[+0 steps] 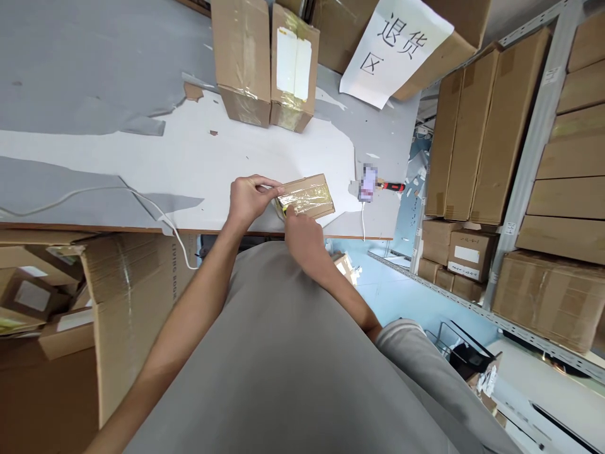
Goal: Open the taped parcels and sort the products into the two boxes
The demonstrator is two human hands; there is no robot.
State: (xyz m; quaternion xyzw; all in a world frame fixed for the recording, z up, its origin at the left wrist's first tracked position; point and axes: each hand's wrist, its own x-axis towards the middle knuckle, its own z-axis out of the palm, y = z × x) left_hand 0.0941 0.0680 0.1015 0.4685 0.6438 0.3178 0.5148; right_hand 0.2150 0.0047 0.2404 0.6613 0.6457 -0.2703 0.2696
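A small flat cardboard box point(309, 194) wrapped in shiny clear tape lies on the worktable near its front edge. My left hand point(249, 200) pinches the box's left end between thumb and fingers. Over the front left corner, my right hand point(302, 234) is closed, its index finger extended along a small yellow and dark tool point(285, 210) that touches the box. Most of that tool is hidden by the fingers, so its exact kind is unclear.
Two taped cartons point(243, 63) stand at the back of the table point(165, 151). Right of the box lie a phone point(368, 183) with a white cable and a red-and-black handle point(393, 186). A paper sign point(394, 50) hangs on a large carton. Shelves of boxes point(477, 126) line the right.
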